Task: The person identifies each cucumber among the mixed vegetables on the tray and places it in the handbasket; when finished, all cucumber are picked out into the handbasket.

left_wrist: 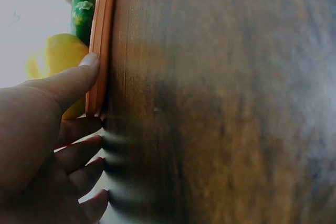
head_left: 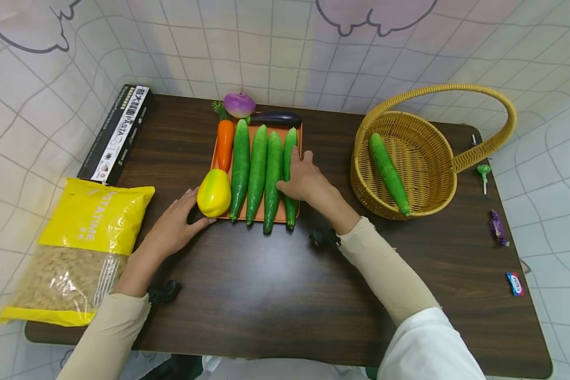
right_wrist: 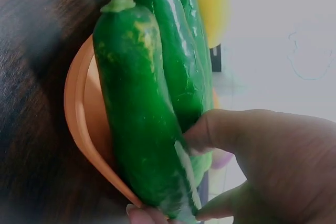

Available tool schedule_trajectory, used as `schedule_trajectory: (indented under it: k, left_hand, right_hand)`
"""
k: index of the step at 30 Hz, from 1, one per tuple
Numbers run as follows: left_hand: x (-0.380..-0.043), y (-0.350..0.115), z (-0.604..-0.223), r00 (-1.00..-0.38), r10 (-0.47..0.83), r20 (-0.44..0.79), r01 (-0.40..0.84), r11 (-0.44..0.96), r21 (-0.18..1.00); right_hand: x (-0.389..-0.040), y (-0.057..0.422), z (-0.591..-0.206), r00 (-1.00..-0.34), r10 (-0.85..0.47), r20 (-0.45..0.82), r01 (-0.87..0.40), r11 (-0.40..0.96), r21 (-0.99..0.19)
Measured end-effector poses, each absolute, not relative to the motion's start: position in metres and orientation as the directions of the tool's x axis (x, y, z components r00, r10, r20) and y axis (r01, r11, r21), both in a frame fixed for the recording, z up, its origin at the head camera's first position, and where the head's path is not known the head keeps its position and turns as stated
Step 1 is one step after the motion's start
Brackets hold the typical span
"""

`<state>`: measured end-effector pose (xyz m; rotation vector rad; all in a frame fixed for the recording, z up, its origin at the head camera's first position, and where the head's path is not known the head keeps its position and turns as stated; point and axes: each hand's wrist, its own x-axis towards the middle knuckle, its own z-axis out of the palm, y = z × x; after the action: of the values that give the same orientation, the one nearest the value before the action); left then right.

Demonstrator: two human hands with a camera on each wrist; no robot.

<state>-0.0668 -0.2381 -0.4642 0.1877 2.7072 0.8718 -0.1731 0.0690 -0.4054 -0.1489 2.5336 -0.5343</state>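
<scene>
Several green cucumbers (head_left: 256, 179) lie side by side on an orange tray (head_left: 280, 215). My right hand (head_left: 307, 177) holds the rightmost cucumber (right_wrist: 136, 103), with thumb and fingers on opposite sides of it. At the tray's front left corner is my left hand (head_left: 173, 224); its thumb touches the tray's rim (left_wrist: 101, 40), and its other fingers are loosely spread at the side. Close to that hand sits a smooth yellow fruit or vegetable (head_left: 214, 193). A carrot (head_left: 225, 142), a dark eggplant (head_left: 275, 119) and a purple onion (head_left: 239, 105) lie further back.
To the right stands a wicker basket (head_left: 427, 153) with a tall handle, holding one cucumber (head_left: 389, 174). Small wrapped sweets (head_left: 497, 228) and a green lollipop (head_left: 483, 170) lie along the right edge. On the left are a yellow pasta bag (head_left: 85, 248) and a black pasta box (head_left: 116, 134).
</scene>
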Motion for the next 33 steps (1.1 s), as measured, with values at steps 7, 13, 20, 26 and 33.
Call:
schedule_trajectory:
  k: [7, 13, 20, 26, 33]
  left_hand:
    - [-0.068, -0.238, -0.463, -0.949, 0.213, -0.231, 0.037, 0.807, 0.59]
    - [-0.068, -0.237, -0.463, -0.95, 0.212, -0.23, 0.038, 0.807, 0.589]
    - [-0.068, -0.237, -0.463, -0.949, 0.215, -0.231, 0.038, 0.806, 0.591]
    - [-0.067, -0.238, -0.463, -0.947, 0.211, -0.242, 0.029, 0.806, 0.591]
    - [-0.067, -0.239, -0.464, -0.947, 0.212, -0.24, 0.03, 0.804, 0.594]
  right_hand:
    - [-0.176, 0.066, -0.405, -0.853, -0.19, -0.486, 0.032, 0.911, -0.412]
    - [-0.179, 0.07, -0.404, -0.842, -0.207, -0.499, 0.042, 0.896, -0.442]
    - [-0.185, 0.086, -0.398, -0.814, -0.289, -0.504, 0.024, 0.85, -0.526]
    - [-0.189, 0.104, -0.396, -0.79, -0.384, -0.478, 0.092, 0.697, -0.711]
    - [-0.187, 0.117, -0.4, -0.771, -0.431, -0.469, 0.178, 0.561, -0.809]
